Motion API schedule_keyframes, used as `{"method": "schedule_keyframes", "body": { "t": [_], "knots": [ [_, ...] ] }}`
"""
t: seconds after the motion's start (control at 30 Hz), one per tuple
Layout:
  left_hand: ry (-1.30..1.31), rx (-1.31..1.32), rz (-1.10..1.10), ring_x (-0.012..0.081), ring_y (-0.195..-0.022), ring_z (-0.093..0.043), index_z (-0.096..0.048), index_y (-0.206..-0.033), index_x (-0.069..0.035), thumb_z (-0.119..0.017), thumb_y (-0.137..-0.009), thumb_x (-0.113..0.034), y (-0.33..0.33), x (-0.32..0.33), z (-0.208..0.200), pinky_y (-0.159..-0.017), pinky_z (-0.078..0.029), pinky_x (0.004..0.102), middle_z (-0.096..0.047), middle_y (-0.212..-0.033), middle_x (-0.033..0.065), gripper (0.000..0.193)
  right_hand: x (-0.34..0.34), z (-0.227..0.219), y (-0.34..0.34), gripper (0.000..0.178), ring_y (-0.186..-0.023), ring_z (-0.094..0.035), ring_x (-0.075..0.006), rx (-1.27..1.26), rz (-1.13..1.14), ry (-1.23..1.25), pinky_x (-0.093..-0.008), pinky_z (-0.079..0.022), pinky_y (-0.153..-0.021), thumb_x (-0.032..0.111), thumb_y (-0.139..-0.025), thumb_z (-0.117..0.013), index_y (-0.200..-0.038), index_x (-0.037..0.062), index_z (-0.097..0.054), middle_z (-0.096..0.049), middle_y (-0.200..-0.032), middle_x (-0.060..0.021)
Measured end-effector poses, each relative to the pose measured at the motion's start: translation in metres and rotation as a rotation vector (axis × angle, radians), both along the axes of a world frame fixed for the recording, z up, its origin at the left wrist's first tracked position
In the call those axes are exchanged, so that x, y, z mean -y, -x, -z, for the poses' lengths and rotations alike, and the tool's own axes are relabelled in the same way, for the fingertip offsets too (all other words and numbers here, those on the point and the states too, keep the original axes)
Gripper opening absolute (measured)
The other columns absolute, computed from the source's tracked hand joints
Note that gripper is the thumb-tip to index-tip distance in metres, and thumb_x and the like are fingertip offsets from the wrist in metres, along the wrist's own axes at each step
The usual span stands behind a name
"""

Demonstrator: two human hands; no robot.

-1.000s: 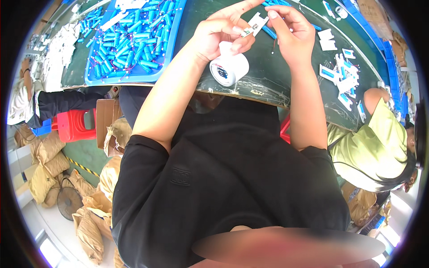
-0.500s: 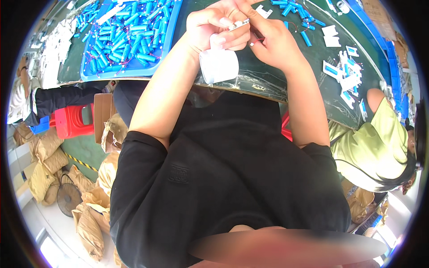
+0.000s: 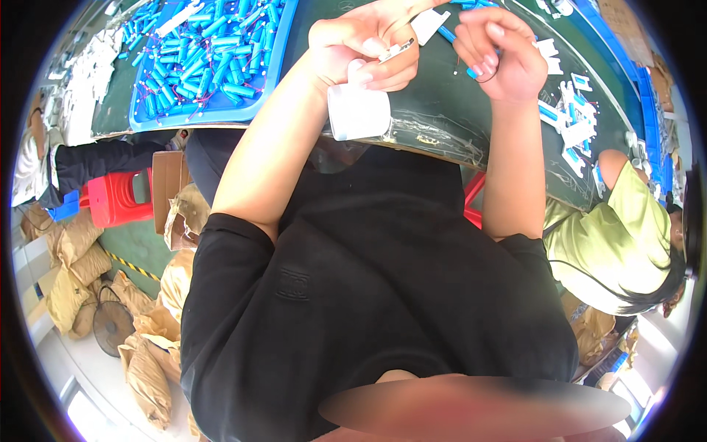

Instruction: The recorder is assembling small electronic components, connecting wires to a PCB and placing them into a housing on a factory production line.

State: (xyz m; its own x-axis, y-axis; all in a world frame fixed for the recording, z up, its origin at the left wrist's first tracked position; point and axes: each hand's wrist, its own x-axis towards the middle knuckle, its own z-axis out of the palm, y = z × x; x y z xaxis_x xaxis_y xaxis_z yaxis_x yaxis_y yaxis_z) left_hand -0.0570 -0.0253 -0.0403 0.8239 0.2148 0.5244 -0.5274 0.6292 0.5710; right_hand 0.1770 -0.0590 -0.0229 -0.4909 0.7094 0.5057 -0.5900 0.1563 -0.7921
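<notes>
My left hand (image 3: 364, 55) is raised over the table, thumb and fingers pinched on a small pale part (image 3: 398, 50) with dark marks along it. Just below that palm is a white rounded piece (image 3: 359, 112); whether the hand carries it cannot be told. To the right, my right hand (image 3: 508, 59) has its fingers curled. A blue battery cell (image 3: 471, 73) with a thin dark wire shows at its fingertips, mostly hidden. Between the hands, a flat white plastic piece (image 3: 428, 26) lies beyond the left fingers.
A blue tray (image 3: 274, 88) heaped with blue wired battery cells stands at the left. White holders with blue cells (image 3: 576, 125) lie in a pile on the right of the dark green table (image 3: 442, 121). A co-worker in a light green shirt (image 3: 611, 228) sits at the right.
My right hand has moved away to the right from beside my left hand, and its fingers have curled. My left hand has stayed nearly in place, still pinching the small part.
</notes>
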Motion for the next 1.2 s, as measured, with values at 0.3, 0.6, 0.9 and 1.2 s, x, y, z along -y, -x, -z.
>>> {"method": "schedule_keyframes", "body": {
  "t": [0.3, 0.6, 0.9, 1.2],
  "knots": [
    [0.158, -0.053, 0.003, 0.0189, -0.041, -0.052, -0.011, -0.165, -0.008, -0.063, -0.081, -0.002, 0.009, 0.006, -0.004, -0.044, -0.039, 0.0291, -0.055, -0.056, 0.014, 0.099, 0.02, -0.017, 0.049, 0.083, -0.058, -0.061, -0.0179, 0.978, 0.689, -0.576, -0.0307, -0.046, -0.057, -0.011, -0.083, -0.054, -0.161, 0.0064, -0.032, -0.06, -0.069, -0.0117],
    [0.203, -0.012, 0.067, 0.0201, -0.043, -0.054, -0.007, -0.166, -0.009, -0.062, -0.08, 0.002, 0.002, 0.004, 0.003, -0.044, -0.04, 0.0299, -0.054, -0.056, 0.0127, 0.102, 0.001, 0.013, 0.026, 0.062, -0.068, -0.065, -0.0101, 0.799, 0.463, -0.561, -0.0236, -0.046, -0.062, -0.012, -0.08, -0.06, -0.139, 0.0056, -0.065, -0.074, -0.083, -0.0043],
    [-0.087, -0.09, -0.077, 0.012, -0.043, -0.055, -0.009, -0.164, -0.002, -0.067, -0.079, -0.011, 0.0, 0.006, 0.002, -0.044, -0.037, 0.0219, -0.058, -0.058, 0.0064, 0.104, -0.008, 0.006, 0.013, 0.027, -0.054, -0.043, -0.0126, 0.116, -0.06, -0.283, -0.0292, -0.032, -0.052, 0.018, -0.091, -0.054, -0.095, -0.0032, -0.07, -0.051, -0.062, -0.0036],
    [-0.043, 0.038, -0.078, 0.0109, -0.042, -0.051, -0.013, -0.164, -0.001, -0.066, -0.079, -0.015, -0.002, 0.0, 0.006, -0.044, -0.036, 0.0219, -0.057, -0.057, 0.0075, 0.101, -0.005, 0.021, 0.018, 0.019, -0.048, -0.052, -0.0149, -0.088, 0.332, 0.243, -0.0265, -0.037, -0.047, 0.019, -0.104, -0.059, -0.101, 0.001, -0.066, -0.055, -0.061, -0.0064]
  ]
}}
